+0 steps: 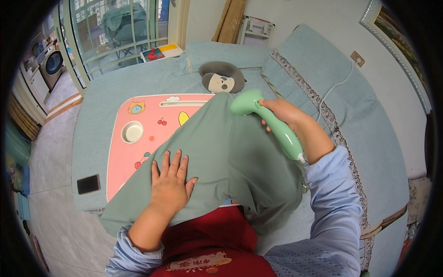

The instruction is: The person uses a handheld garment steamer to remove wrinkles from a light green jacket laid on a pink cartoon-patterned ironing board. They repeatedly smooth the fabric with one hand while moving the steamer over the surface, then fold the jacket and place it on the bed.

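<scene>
A green cloth garment (pixel 204 145) is spread over a pink cartoon-printed tabletop (pixel 138 155) and drapes down its right side. My left hand (pixel 171 185) lies flat on the cloth with its fingers spread. In my right hand (pixel 282 112) is a mint-green handheld garment steamer (pixel 277 126), its thumb on a button near the head. The steamer's head is at the garment's far edge; whether it touches the cloth I cannot tell. A pale cord leaves the bottom of its handle.
A round cup recess (pixel 132 132) is set in the tabletop's left part. Light blue covers drape the sofa (pixel 346 100) around it, with a smartphone (pixel 88 184) at the left and a panda-faced plush cushion (pixel 223 79) behind. A white cord (pixel 337 85) runs from a wall socket (pixel 358 59).
</scene>
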{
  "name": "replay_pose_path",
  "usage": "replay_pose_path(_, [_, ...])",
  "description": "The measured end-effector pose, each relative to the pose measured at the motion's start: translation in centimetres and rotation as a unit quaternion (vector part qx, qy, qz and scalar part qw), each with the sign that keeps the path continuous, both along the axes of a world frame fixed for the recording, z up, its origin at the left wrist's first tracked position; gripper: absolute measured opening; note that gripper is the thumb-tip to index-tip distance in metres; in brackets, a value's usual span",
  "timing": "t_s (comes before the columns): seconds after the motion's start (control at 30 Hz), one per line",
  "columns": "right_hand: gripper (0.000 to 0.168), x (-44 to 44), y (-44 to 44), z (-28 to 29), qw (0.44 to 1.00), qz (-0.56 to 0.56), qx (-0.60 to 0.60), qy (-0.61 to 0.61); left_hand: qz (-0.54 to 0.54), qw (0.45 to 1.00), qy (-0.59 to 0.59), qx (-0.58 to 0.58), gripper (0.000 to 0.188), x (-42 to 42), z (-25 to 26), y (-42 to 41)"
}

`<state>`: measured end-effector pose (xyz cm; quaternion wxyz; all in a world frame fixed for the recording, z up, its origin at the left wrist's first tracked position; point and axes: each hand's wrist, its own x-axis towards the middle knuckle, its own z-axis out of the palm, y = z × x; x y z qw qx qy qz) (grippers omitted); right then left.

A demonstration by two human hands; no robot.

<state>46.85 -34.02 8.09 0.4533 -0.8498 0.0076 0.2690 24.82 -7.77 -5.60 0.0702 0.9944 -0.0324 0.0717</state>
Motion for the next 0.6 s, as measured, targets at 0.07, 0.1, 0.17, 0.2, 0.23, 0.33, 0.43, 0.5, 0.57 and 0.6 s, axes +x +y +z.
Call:
replay_pose_path(0.07, [0.04,0.8,0.1,-0.2,1.0,-0.019,0.017,-0.007,-0.003,1.0,0.008,-0.003,0.064,0.1,0.1,-0.1])
replay_pose_path(0.1, [0.04,1.1,0.1,-0.3,0.999,-0.029,0.026,-0.011,-0.004,1.0,0.012,-0.005,0.064,0.0,0.1,-0.1])
replay_pose_path(0.17, [0.04,1.5,-0.1,-0.6,0.999,-0.031,0.037,-0.017,-0.006,1.0,0.01,-0.004,0.065,0.1,0.1,-0.1])
replay_pose_path(0.2, [0.04,1.5,-0.1,-0.7,0.998,-0.031,0.042,-0.019,-0.005,1.0,0.011,-0.004,0.065,0.1,0.0,0.0])
replay_pose_path(0.23, [0.039,1.4,-0.2,-0.6,0.999,-0.03,0.032,-0.01,-0.004,1.0,0.01,-0.004,0.065,0.1,0.0,0.0])
replay_pose_path(0.33, [0.036,0.1,-0.5,0.1,1.0,-0.01,0.01,0.016,-0.001,1.0,0.008,-0.007,0.065,-0.1,-0.1,0.0])
replay_pose_path(0.43, [0.036,-0.7,-0.7,0.7,0.999,0.021,0.004,0.027,0.001,1.0,0.003,-0.009,0.064,-0.1,0.0,0.1])
replay_pose_path(0.5, [0.036,-0.7,-0.8,0.7,1.0,0.01,0.0,0.022,-0.001,1.0,-0.001,-0.011,0.064,-0.1,0.1,0.0])
replay_pose_path(0.57, [0.036,-0.5,-0.9,0.4,1.0,-0.014,-0.002,-0.005,0.011,1.0,-0.006,-0.025,0.062,-0.1,0.3,-0.2])
replay_pose_path(0.6, [0.036,-0.3,-0.6,0.2,1.0,-0.023,0.0,-0.017,0.019,0.999,-0.007,-0.029,0.062,-0.1,0.4,-0.2])
